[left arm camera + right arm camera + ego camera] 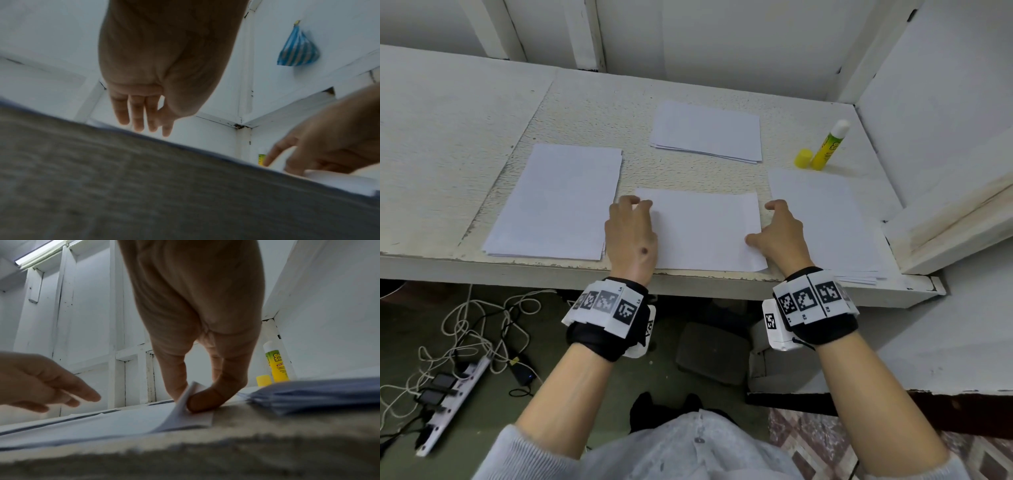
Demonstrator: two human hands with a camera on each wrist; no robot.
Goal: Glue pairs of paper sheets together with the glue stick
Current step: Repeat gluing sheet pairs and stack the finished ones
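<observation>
A white sheet [705, 229] lies at the table's front edge between my hands. My right hand [760, 224] pinches its right edge between thumb and finger, and in the right wrist view that edge [185, 395] curls up off the table. My left hand [637, 205] hovers over the sheet's left edge with relaxed fingers [139, 120], holding nothing. The yellow glue stick [828, 145] stands upright and uncapped at the back right, with its yellow cap [803, 158] beside it.
Paper stacks lie at the left [558, 202], at the far middle [709, 132] and at the right [825, 219]. A white wall [945, 120] closes the table's right side. A blue striped bag [298, 48] hangs on the wall. Cables and a power strip [455, 387] lie on the floor.
</observation>
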